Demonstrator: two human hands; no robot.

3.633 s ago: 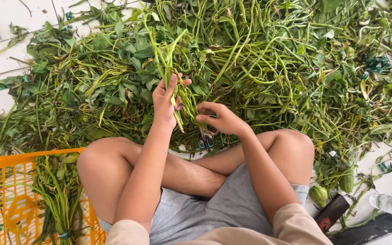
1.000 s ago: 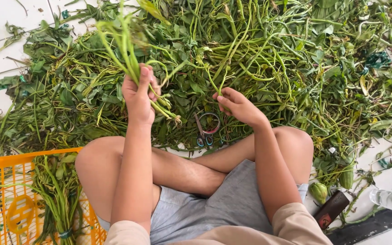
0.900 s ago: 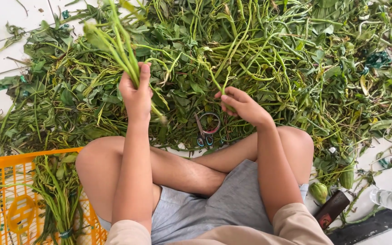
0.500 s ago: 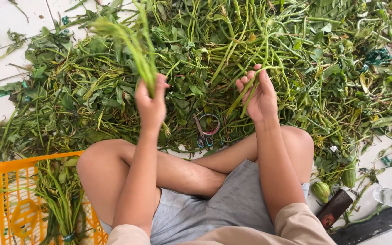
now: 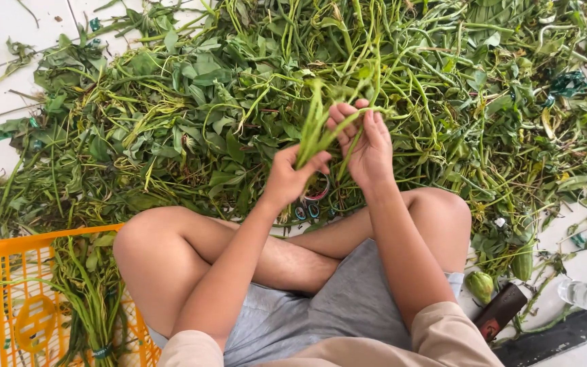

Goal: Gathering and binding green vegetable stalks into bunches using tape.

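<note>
Green stems: a small bunch, held up over the big pile of greens on the floor.
Left hand: closed tight around the bunch's bottom.
Right hand: fingers pinch the bunch's top.
Orange basket: beside the left knee, with tied stems inside.

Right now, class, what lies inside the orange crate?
The orange crate holds a tied bundle of green stems lying lengthwise. The person's left knee covers its right side, and the picture's edge cuts off its bottom, so anything more there is hidden.
</note>
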